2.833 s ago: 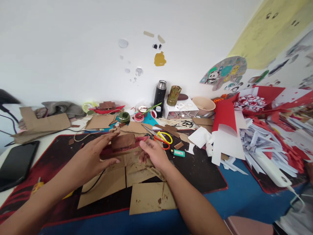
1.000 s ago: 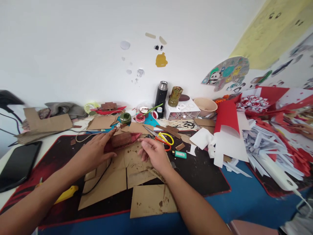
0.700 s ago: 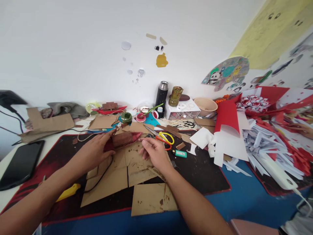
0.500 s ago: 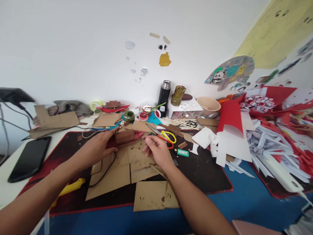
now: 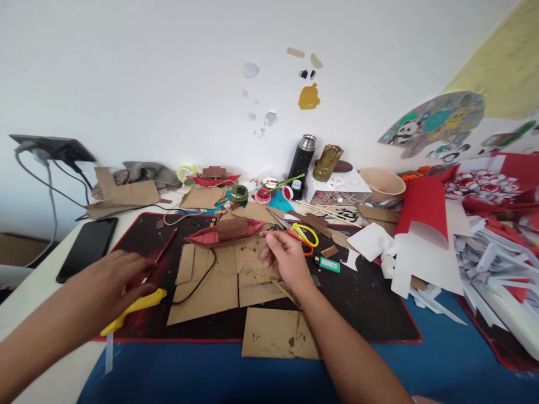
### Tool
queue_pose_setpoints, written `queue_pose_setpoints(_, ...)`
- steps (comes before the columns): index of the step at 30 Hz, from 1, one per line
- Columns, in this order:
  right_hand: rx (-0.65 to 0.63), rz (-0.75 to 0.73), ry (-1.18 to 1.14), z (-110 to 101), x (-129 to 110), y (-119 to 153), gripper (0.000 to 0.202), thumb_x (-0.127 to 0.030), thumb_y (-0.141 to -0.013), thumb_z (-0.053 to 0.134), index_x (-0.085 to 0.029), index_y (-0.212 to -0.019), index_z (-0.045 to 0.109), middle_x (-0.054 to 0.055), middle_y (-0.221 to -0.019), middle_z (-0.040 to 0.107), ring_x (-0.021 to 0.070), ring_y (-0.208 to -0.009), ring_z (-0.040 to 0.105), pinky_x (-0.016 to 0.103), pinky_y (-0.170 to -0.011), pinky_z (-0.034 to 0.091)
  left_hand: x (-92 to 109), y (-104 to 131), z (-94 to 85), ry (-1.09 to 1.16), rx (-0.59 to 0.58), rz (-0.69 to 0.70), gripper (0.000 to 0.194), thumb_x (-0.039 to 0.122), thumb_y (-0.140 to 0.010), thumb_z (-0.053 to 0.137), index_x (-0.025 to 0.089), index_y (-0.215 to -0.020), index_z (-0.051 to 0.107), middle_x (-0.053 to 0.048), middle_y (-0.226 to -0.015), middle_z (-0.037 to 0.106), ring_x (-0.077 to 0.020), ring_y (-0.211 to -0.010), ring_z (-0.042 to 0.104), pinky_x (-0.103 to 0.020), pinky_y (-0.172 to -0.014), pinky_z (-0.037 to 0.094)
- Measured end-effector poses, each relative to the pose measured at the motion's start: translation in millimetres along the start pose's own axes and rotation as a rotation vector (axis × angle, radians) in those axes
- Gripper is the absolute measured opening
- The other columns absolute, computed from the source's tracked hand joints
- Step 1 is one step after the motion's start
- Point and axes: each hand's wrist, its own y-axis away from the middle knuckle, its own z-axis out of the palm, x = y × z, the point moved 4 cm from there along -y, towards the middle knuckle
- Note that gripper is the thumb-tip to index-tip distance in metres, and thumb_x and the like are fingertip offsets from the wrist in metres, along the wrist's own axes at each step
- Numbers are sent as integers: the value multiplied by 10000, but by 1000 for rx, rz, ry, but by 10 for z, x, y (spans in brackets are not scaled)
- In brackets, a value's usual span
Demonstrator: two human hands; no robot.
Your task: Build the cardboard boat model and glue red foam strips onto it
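Observation:
A red model boat (image 5: 248, 227) with a brown curved cover (image 5: 232, 229) rests at the back of brown cardboard (image 5: 210, 289). My left hand (image 5: 112, 283) is over the mat's left side, thumb apart from the fingers. It is above the yellow-handled hot glue gun (image 5: 145, 302) and beside a thin red stick (image 5: 166, 247); contact is unclear. Just right of the boat, my right hand (image 5: 286, 259) is closed, thumb against curled fingers; anything between them is too small to make out. Scissors (image 5: 309, 233) with red and yellow handles lie behind it.
A black phone (image 5: 87, 247) lies at the left. Paint jars (image 5: 239, 194), a second boat (image 5: 214, 177), a dark flask (image 5: 302, 160) and a white box (image 5: 339, 192) stand along the wall. A green lighter (image 5: 329, 265), red-white paper (image 5: 425, 210) and paper strips are at the right.
My left hand has left the boat and moved left and nearer, over the glue gun. My right hand keeps its curled pose beside the boat. The view has turned slightly left.

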Motion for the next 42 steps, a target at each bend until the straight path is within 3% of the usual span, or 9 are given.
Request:
queue_pose_setpoints(2,9,-2,5,-5,16,-1,560,-704,-879,801,-171,-1050,782,12,-654,704,135,-480,589,245,-472,433,59,174,191,-15,-18,32,441,615,-926,549,314,-1048,848,-124,-1150,862,-391,-1146,760,-557,-1060,605)
queue_pose_setpoints(6,18,-16,25,-23,39,-9,556,-703,-891,799,-171,-1049,792,15,-659,704,137,-487,587,246,-473,428,178,323,515,-6,17,70,392,443,-979,521,285,-1108,855,-136,-1146,859,-387,-1098,759,-574,-1012,612)
queue_pose_setpoints(12,16,-15,64,-39,38,-13,558,-712,-902,790,-178,-1065,802,35,-684,727,151,-498,594,262,-477,439,161,311,738,50,60,105,396,343,-1025,480,262,-1164,842,-144,-1148,843,-348,-1090,771,-493,-961,626)
queue_pose_setpoints(21,18,-6,75,-33,37,-3,579,-720,-904,788,-166,-1074,806,37,-688,724,147,-500,597,261,-484,442,213,-87,568,35,48,245,437,254,-1067,426,229,-1234,830,-137,-1170,847,-314,-1086,764,-465,-1019,592)
queue_pose_setpoints(26,23,-9,78,-38,36,-12,571,-716,-904,786,-169,-1065,803,34,-679,718,149,-498,596,262,-480,438,203,-319,413,16,10,220,439,223,-1022,444,197,-1218,835,-167,-1198,848,-336,-1120,769,-505,-1056,596)
queue_pose_setpoints(30,19,-7,72,-41,30,-13,556,-714,-905,786,-177,-1052,793,31,-681,718,148,-494,591,265,-478,443,141,-170,410,12,1,196,461,266,-1055,427,200,-1265,832,-172,-1253,844,-353,-1183,765,-533,-1115,581)
queue_pose_setpoints(35,-17,14,70,4,35,13,549,-711,-908,780,-180,-1048,790,28,-675,712,141,-486,584,256,-472,431,-69,105,593,13,12,156,475,271,-1006,451,258,-1230,870,-170,-1189,856,-383,-1135,766,-570,-1097,584)
queue_pose_setpoints(39,-31,23,66,31,40,16,550,-711,-904,782,-184,-1062,783,18,-664,703,141,-491,585,252,-475,434,-177,117,664,27,18,136,473,320,-966,471,297,-1169,897,-163,-1136,869,-410,-1116,774,-620,-1080,597)
queue_pose_setpoints(42,-18,31,51,22,41,1,558,-718,-897,784,-186,-1066,777,8,-660,699,134,-489,579,246,-472,432,-141,71,594,47,13,185,453,481,-973,524,349,-1220,880,-122,-1198,873,-407,-1148,780,-628,-1106,597)
